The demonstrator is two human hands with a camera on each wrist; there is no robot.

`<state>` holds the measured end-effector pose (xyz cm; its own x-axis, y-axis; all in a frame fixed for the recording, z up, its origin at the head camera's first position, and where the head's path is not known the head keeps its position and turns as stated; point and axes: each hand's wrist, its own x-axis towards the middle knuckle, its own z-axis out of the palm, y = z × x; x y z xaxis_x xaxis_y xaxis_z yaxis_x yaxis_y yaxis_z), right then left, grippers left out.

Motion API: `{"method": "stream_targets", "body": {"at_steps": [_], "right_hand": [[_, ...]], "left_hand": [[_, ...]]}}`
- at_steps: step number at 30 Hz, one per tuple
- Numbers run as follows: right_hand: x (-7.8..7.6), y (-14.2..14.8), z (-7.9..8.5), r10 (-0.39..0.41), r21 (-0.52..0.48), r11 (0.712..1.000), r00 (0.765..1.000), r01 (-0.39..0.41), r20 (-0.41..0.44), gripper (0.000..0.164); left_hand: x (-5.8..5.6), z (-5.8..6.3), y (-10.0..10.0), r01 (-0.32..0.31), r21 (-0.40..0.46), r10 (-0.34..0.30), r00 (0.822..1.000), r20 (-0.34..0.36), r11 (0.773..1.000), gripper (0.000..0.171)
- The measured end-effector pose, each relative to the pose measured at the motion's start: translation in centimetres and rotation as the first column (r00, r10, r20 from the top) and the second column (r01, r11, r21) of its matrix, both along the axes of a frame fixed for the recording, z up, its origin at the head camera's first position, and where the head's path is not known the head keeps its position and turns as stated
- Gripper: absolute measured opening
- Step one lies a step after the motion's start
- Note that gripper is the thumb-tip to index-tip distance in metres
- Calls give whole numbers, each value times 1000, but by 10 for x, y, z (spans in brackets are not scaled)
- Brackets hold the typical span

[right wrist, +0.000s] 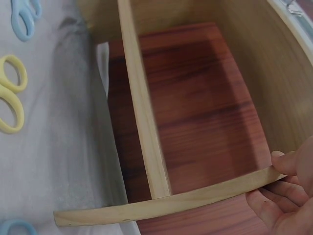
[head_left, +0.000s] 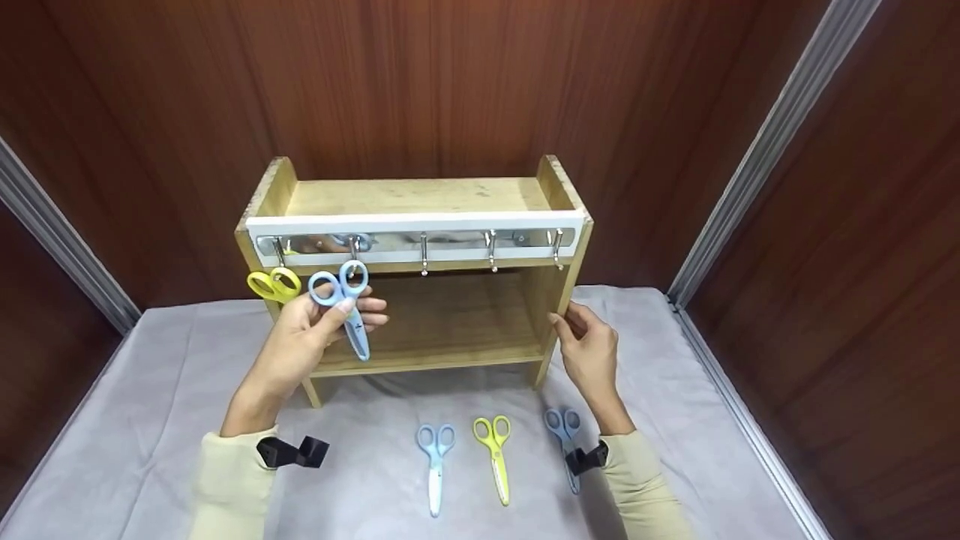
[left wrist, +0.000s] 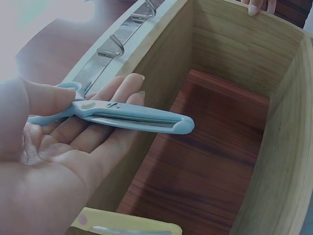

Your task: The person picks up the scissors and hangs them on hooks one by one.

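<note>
Fingers (head_left: 371,304) of left hand (head_left: 300,341) clamped on light-blue scissors (head_left: 355,325), held near second hook (head_left: 354,244) from left; right hand (head_left: 590,349) pinched on wooden rack (head_left: 568,289). Scissors judged light, stiff, slick; best gripped near pivot (left wrist: 88,104).

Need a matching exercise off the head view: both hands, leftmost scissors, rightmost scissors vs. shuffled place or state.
Column one
1. left hand
2. right hand
3. leftmost scissors
4. rightmost scissors

Column two
A. hanging from a hook
B. gripping the side of the wooden shelf
C. lying on the grey cloth
D. holding blue scissors

Pairs: 1-D, 2-B, 3-A, 4-C
</note>
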<state>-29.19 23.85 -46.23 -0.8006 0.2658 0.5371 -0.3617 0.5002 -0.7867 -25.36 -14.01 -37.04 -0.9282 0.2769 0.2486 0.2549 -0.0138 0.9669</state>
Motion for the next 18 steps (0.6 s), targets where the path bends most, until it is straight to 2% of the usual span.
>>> {"method": "stream_targets", "body": {"at_steps": [10,18], "right_hand": [[1,-1,0,4,-8,1000,1000,-4,8,23],[0,-1,0,19,-13,1000,1000,-19,-8,21]], "left_hand": [[-4,-11,-1,7,49,-8,999,34,999,35],[-7,-17,-1,4,106,-13,996,89,994,37]]}}
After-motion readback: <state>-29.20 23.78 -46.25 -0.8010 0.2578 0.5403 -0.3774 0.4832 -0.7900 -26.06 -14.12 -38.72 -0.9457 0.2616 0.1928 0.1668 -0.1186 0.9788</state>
